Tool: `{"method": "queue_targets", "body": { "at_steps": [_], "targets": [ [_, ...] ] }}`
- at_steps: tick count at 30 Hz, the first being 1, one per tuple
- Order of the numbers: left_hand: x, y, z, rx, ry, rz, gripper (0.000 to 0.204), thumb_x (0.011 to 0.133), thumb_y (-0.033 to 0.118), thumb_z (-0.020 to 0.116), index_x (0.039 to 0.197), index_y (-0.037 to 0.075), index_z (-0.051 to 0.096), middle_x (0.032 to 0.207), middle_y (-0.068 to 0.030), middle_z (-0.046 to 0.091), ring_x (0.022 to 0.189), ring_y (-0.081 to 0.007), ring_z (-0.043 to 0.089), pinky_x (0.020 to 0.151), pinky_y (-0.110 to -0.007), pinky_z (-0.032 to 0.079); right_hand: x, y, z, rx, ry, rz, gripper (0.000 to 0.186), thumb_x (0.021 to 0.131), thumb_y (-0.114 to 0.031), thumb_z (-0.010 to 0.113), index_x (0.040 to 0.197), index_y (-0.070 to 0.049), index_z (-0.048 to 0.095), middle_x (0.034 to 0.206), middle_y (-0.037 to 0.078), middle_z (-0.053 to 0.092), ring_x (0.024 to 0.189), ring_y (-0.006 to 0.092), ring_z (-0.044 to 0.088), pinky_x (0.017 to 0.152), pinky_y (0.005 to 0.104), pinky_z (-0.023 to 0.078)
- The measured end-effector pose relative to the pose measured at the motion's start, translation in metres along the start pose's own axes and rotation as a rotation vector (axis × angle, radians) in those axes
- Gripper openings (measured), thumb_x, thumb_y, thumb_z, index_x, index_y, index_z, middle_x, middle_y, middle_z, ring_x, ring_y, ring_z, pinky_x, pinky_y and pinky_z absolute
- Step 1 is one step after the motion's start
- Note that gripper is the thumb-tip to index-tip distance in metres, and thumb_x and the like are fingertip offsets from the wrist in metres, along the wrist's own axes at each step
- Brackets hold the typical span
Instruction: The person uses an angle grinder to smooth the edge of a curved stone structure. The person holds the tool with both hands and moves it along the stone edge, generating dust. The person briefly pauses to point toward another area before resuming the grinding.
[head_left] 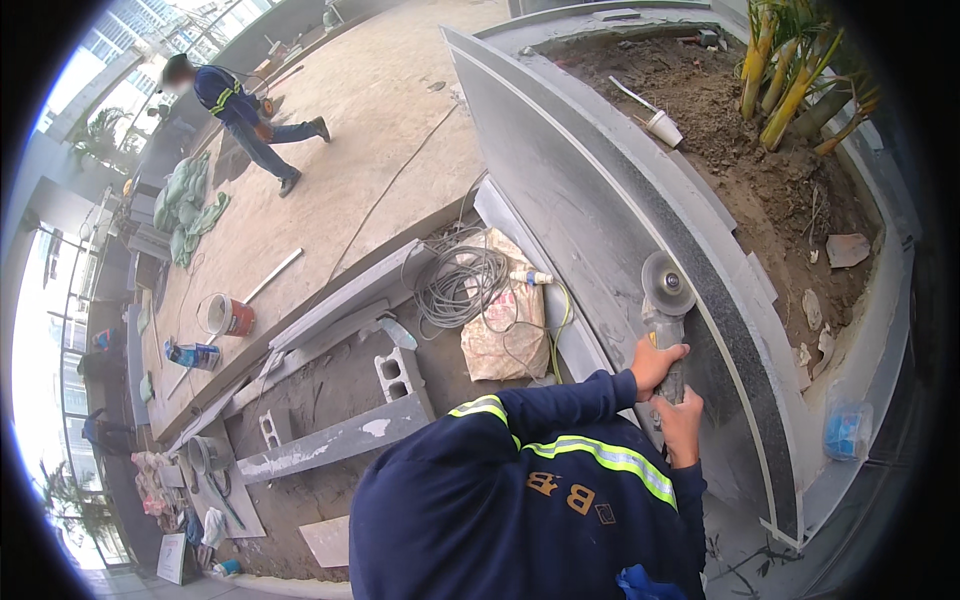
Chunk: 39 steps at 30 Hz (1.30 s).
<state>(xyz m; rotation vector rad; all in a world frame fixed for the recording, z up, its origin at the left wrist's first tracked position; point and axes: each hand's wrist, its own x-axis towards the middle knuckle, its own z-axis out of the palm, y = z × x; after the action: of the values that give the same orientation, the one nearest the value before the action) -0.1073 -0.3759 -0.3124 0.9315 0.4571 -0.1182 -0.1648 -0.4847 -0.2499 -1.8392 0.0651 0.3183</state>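
Both my hands are closed round an angle grinder [664, 327] with a round disc [669, 284]. My left hand [655, 366] grips the body just behind the head. Nearer to me, my right hand [681, 424] wraps round the rear part. The disc lies over the curved stone ledge [715, 370], close to a pale line that runs along its dark speckled band [728, 310]. From this view I cannot tell whether the disc touches the stone or is spinning. My fingers partly hide the tool's body.
A planter bed [740, 190] with a palm [790, 90] lies beyond the ledge. To the left are a coiled cable [465, 285] on a sack [505, 335], a concrete block [398, 372] and a bucket [228, 316]. Another person [245, 115] walks at the far left.
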Motion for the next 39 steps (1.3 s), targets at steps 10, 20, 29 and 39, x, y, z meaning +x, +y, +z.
{"method": "queue_targets", "body": {
  "at_steps": [10,20,29,39],
  "targets": [
    [-0.024,-0.031,0.011,-0.039,-0.008,-0.047,0.031,0.090,0.013,0.079,0.112,0.003,0.059,0.091,-0.0055,0.064,0.073,-0.0179,0.066,0.066,-0.036,0.058,-0.026,0.015,-0.031,0.021,-0.023,0.046,0.019,0.078,-0.009,0.079,0.082,-0.001,0.062,0.070,-0.001,0.061,0.061,0.0069,0.054,0.054,0.0309,0.043],
    [-0.054,-0.063,0.026,-0.020,-0.027,-0.062,0.029,0.090,0.013,0.079,0.109,0.004,0.059,0.090,-0.0053,0.064,0.074,-0.0194,0.068,0.067,-0.037,0.059,-0.057,0.055,-0.056,-0.036,0.043,-0.027,0.021,0.076,-0.009,0.080,0.084,0.002,0.064,0.072,0.003,0.065,0.066,0.0100,0.059,0.059,0.0336,0.047],
    [-0.062,-0.058,0.025,0.006,-0.063,-0.063,0.027,0.090,0.013,0.079,0.106,0.004,0.059,0.088,-0.0055,0.064,0.072,-0.0192,0.067,0.066,-0.037,0.059,-0.061,0.073,-0.057,-0.037,0.017,0.069,0.026,0.075,-0.013,0.082,0.085,0.004,0.065,0.078,0.011,0.071,0.073,0.0157,0.065,0.067,0.0376,0.052],
    [-0.045,-0.043,0.019,0.000,-0.045,-0.091,0.025,0.089,0.011,0.077,0.105,0.002,0.060,0.086,-0.0083,0.065,0.069,-0.0239,0.069,0.063,-0.039,0.058,-0.043,0.054,-0.045,-0.074,0.036,0.015,0.036,0.075,-0.020,0.085,0.092,0.006,0.064,0.083,0.019,0.072,0.079,0.0238,0.070,0.073,0.0406,0.054]
  ]
}}
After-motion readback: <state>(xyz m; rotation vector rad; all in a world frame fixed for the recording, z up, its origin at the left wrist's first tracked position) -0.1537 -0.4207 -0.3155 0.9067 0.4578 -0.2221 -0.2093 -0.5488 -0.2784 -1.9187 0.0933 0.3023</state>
